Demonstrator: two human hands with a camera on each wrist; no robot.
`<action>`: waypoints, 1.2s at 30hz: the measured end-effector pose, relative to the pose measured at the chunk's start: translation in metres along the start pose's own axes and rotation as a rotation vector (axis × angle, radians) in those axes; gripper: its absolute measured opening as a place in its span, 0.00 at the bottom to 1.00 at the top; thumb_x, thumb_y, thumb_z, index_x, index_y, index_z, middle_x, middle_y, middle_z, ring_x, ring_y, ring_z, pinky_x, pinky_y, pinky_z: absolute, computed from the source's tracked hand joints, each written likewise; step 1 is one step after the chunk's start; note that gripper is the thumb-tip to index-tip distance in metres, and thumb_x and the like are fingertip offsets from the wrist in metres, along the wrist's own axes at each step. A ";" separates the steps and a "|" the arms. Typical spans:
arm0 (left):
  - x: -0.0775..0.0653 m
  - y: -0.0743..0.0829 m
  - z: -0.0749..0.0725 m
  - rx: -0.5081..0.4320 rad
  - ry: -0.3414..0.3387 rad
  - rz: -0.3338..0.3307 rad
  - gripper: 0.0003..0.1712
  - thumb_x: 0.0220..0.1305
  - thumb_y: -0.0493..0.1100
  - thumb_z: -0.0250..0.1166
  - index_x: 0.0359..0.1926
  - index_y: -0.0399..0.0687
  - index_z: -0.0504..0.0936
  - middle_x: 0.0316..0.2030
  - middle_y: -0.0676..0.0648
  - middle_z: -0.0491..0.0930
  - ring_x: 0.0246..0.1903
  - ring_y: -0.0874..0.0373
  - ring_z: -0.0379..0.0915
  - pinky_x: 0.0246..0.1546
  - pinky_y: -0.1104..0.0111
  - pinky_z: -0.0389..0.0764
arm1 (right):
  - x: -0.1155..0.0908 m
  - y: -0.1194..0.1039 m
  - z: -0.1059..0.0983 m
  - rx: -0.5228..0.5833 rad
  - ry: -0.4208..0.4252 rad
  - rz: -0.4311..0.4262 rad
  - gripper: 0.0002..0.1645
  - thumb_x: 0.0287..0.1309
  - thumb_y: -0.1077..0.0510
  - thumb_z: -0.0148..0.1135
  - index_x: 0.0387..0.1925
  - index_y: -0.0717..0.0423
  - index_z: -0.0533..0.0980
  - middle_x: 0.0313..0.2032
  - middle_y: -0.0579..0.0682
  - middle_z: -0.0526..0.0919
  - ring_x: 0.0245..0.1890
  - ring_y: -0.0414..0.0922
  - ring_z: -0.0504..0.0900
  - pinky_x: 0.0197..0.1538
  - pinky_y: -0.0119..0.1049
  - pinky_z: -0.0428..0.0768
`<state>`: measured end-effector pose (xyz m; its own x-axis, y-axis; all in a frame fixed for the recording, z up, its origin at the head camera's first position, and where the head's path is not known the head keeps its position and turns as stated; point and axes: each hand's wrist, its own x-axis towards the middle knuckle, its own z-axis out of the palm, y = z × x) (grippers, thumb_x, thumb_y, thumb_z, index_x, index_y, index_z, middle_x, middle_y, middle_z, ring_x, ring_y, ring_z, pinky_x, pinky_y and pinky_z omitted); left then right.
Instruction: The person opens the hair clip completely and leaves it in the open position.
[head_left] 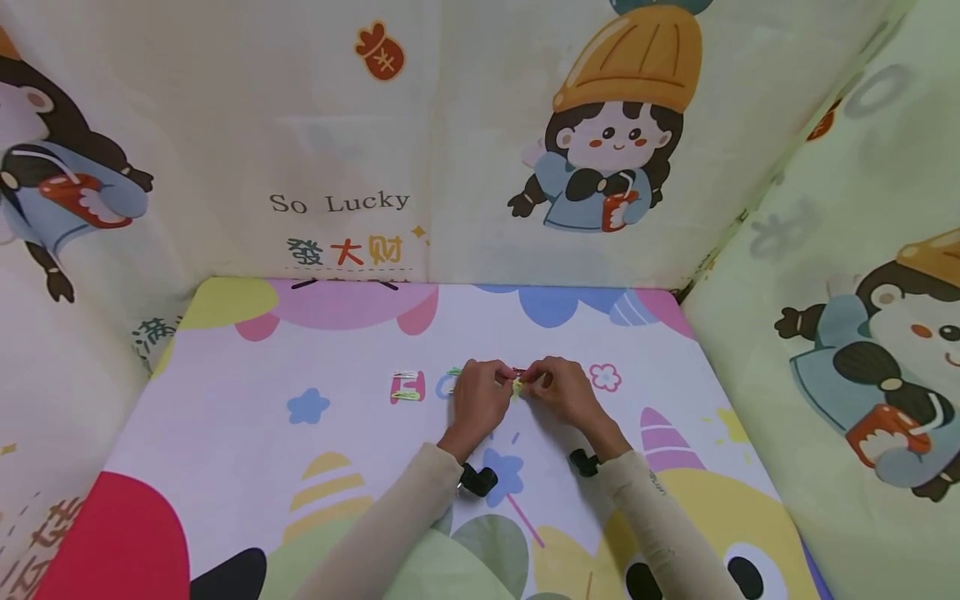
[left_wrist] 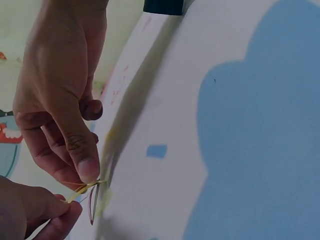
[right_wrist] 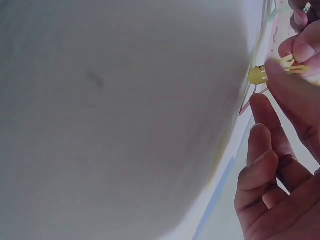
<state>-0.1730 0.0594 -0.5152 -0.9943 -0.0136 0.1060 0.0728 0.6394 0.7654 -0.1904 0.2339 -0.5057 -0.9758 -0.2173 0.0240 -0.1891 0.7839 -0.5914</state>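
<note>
Both hands meet over the table at mid-view. Between them is a small yellow snap hair clip (right_wrist: 257, 75), its prongs spread from its frame in the right wrist view. My left hand (head_left: 482, 398) pinches one end with thumb and forefinger. Thumb and forefinger of my right hand (head_left: 564, 390) pinch the other end, its remaining fingers loosely bent. Close under the fingertips lies a dark red hair clip (left_wrist: 92, 212). Left of the left hand, a green hair clip (head_left: 453, 372) is partly hidden by that hand.
Farther left, white and yellow-green hair clips (head_left: 407, 395) lie on a printed pink shape. The table's cover (head_left: 225, 417) has cartoon prints. Printed cloth walls (head_left: 225, 125) stand at the back and both sides. Black wrist devices (head_left: 477, 480) hang under both wrists.
</note>
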 end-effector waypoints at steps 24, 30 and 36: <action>0.000 0.000 0.005 0.374 -0.036 0.134 0.10 0.62 0.49 0.79 0.43 0.54 0.94 0.36 0.53 0.90 0.36 0.58 0.67 0.32 0.71 0.69 | 0.002 -0.001 0.001 -0.147 -0.011 -0.054 0.07 0.55 0.58 0.82 0.36 0.51 0.91 0.35 0.46 0.89 0.34 0.43 0.78 0.41 0.38 0.78; 0.000 0.001 0.000 0.445 -0.008 0.193 0.12 0.63 0.50 0.78 0.46 0.54 0.94 0.39 0.51 0.90 0.40 0.57 0.70 0.38 0.69 0.74 | 0.004 -0.001 -0.001 -0.141 -0.003 -0.033 0.09 0.53 0.59 0.83 0.38 0.54 0.91 0.35 0.48 0.90 0.35 0.44 0.79 0.43 0.40 0.79; -0.003 -0.011 -0.039 0.405 0.060 0.271 0.16 0.66 0.52 0.75 0.52 0.56 0.91 0.48 0.49 0.88 0.50 0.51 0.73 0.50 0.59 0.78 | -0.003 -0.002 -0.005 -0.145 0.070 -0.039 0.16 0.56 0.54 0.82 0.46 0.53 0.90 0.40 0.49 0.91 0.40 0.48 0.82 0.42 0.44 0.80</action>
<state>-0.1676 0.0227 -0.4992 -0.9364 0.1578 0.3133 0.2805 0.8733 0.3984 -0.1876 0.2359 -0.5001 -0.9717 -0.2122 0.1037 -0.2359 0.8524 -0.4666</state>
